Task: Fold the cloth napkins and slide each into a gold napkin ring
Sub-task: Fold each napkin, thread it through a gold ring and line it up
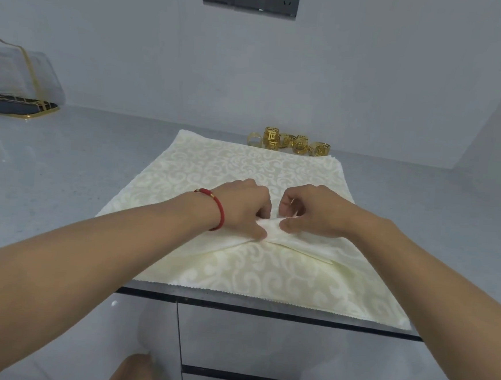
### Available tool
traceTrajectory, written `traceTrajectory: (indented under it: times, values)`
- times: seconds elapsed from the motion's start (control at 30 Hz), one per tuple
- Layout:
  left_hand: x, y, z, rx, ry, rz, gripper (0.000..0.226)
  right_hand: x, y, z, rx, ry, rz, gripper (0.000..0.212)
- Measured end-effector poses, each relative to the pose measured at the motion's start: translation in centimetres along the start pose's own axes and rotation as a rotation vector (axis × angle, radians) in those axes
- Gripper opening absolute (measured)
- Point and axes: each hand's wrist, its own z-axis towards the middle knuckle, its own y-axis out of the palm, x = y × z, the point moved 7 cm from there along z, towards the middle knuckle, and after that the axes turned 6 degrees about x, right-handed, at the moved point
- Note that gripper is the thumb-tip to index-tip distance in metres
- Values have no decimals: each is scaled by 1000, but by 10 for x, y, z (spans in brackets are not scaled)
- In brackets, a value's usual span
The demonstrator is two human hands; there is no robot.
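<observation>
Pinching a first pleat mid-cloth, left hand [243, 208] and right hand [313, 211] grip the cream damask-patterned cloth napkin [245, 165]; the cluster of gold filigree napkin rings [290, 142] sits unused; folding appears barely begun.

One head-worn view looks forward and down from close above the counter [50, 168]. The wall [342, 77] lies far ahead; drawers [290, 349] sit nearest, below.

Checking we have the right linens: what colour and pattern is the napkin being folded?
Cream napkin with a paler scrollwork pattern, clearest in the head view.
</observation>
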Motion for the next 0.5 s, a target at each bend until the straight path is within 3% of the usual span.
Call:
traceTrajectory:
  times: [0.17, 0.23, 0.37, 0.5]
  values:
    - [-2, -5, 2, -12, -64, -145, 11, -25, 19, -21, 95, -227, -405, 38]
    - [-3, -7, 2, -21, -77, -170, 10, -26, 24, -23, 144, -322, -465, 30]
    - [2, -8, 1, 78, -14, -117, 21, -10, 22, -10, 120, -303, -315, 13]
    - [11, -5, 0, 146, 9, 45, 19, -4, 16, 0, 82, -303, -160, 22]
